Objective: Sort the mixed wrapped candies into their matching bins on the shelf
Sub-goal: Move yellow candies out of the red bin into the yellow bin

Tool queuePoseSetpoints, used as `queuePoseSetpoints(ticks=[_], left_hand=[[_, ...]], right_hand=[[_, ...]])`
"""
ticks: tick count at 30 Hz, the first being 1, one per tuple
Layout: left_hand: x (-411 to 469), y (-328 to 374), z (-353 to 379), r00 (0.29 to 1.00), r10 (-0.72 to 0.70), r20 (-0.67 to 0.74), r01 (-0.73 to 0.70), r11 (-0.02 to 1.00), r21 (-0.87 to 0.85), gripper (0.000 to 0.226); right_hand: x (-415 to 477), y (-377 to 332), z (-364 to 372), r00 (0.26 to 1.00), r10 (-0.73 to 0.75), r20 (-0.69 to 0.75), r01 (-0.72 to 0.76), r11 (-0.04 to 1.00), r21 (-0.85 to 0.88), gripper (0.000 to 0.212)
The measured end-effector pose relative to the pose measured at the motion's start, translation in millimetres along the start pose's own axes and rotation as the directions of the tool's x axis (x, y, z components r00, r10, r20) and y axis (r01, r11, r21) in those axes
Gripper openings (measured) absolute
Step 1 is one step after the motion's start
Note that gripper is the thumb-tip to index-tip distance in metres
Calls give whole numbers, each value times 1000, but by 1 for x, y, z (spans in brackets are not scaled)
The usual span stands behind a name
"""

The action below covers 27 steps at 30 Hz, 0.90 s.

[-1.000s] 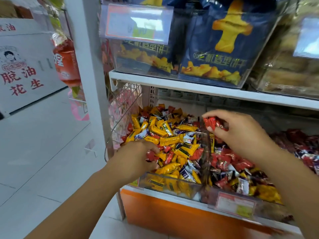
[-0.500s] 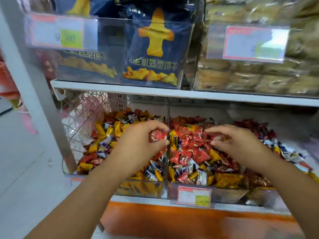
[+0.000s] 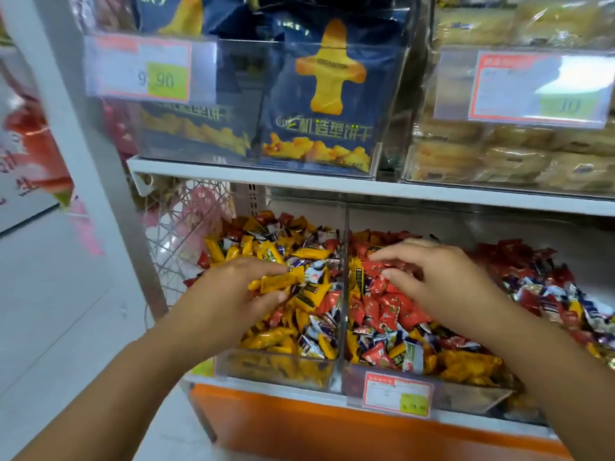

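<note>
left hand (image 3: pixel 226 302) pinches yellow candy (image 3: pixel 279 283) | right hand (image 3: pixel 444 282) grip unclear (fingertips blurred)

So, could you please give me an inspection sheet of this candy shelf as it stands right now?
Surface: orange-fronted lower shelf carries clear bins side by side.
Job's things: left bin holds mostly yellow candies with red and white ones mixed in; middle bin mostly red candies, yellow at its front.
Clutter: nothing seen.
Grips: left hand pinches a single yellow candy; right hand over the red candies, grip unclear.
Cables: nothing seen.
Surroundings: upper shelf with blue biscuit bags, wrapped pastries, price tags; pale floor.
</note>
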<state>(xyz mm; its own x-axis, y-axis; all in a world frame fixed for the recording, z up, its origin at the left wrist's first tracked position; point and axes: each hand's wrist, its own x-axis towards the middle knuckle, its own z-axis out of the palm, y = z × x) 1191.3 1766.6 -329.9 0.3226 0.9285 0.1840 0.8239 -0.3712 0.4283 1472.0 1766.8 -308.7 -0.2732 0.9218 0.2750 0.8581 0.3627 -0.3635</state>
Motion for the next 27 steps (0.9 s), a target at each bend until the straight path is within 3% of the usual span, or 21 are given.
queuePoseSetpoints(ticks=[7, 12, 16, 20, 27], left_hand=[[-73, -59, -25, 986, -162, -27, 163, 985, 50, 33], [-81, -70, -28, 984, -175, -15, 176, 982, 74, 32], [-71, -70, -27, 988, -156, 14, 154, 985, 80, 33], [-59, -70, -23, 981, -193, 8, 189, 971, 148, 38], [-49, -71, -11, 973, -195, -125, 220, 947, 235, 33]], right_hand=[[42, -83, 54, 953, -188, 236, 160, 978, 133, 26], [68, -94, 97, 883, -82, 463, 117, 992, -47, 42], [77, -94, 108, 816, -99, 570, 154, 987, -48, 56], [83, -95, 110, 802, -98, 590, 140, 990, -26, 46], [82, -90, 107, 881, -130, 455, 92, 990, 104, 16]])
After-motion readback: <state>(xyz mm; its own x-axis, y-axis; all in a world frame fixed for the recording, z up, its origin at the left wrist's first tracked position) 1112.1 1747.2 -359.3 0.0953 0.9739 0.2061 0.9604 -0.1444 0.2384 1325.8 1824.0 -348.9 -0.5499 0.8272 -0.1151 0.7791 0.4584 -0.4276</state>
